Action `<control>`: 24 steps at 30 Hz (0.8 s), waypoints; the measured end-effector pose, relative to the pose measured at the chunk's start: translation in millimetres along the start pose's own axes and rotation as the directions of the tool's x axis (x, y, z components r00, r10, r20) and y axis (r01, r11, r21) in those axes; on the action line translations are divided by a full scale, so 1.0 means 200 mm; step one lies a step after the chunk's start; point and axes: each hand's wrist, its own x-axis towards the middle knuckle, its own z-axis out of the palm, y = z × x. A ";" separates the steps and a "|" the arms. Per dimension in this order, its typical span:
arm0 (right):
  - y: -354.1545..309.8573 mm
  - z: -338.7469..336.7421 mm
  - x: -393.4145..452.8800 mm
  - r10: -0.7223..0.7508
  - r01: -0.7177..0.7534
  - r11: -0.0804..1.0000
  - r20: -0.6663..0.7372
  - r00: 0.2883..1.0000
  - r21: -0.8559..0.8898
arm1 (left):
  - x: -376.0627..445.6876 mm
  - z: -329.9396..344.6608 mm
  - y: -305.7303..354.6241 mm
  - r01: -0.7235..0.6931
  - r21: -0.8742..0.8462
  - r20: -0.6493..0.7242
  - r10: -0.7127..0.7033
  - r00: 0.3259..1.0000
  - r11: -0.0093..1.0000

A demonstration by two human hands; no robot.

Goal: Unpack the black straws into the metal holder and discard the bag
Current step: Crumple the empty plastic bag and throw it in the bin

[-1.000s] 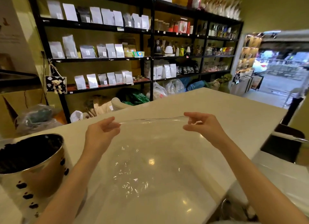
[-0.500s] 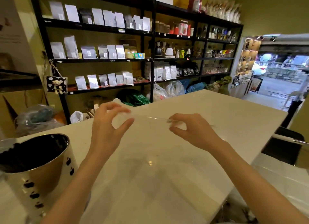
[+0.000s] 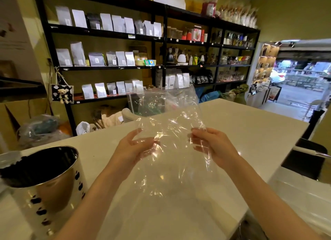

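Note:
A clear, empty plastic bag (image 3: 168, 118) is held upright above the white counter (image 3: 241, 132), crinkled, its top edge folding toward me. My left hand (image 3: 134, 148) grips its left side and my right hand (image 3: 213, 146) grips its right side. At the lower left stands the shiny metal holder (image 3: 53, 189) with dark oval holes in its wall. Its inside looks dark with the black straws (image 3: 21, 170), though single straws cannot be made out.
Black shelving (image 3: 161, 37) with pouches, jars and kettles runs behind the counter. Bags and boxes lie on the floor at the left. A black chair (image 3: 304, 159) stands at the counter's right edge. An open doorway (image 3: 300, 82) to the street is at the far right.
Both hands drew closer together and lifted the bag from lying flat toward me to standing upright and folding between them. The view tilted up slightly.

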 end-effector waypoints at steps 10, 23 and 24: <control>0.06 0.01 -0.07 -0.083 0.086 0.996 -0.090 0.993 0.032 | -0.04 -0.03 0.06 -0.112 0.134 -0.037 0.118 0.992 0.985; 0.12 -0.12 -0.31 -0.087 0.092 0.989 0.048 0.995 -0.115 | -0.12 -0.05 0.09 -0.033 0.418 0.069 0.005 0.998 0.908; 0.12 -0.13 -0.34 -0.084 0.094 0.982 0.071 0.994 -0.161 | -0.15 -0.05 0.09 -0.034 0.452 0.087 -0.006 0.996 0.891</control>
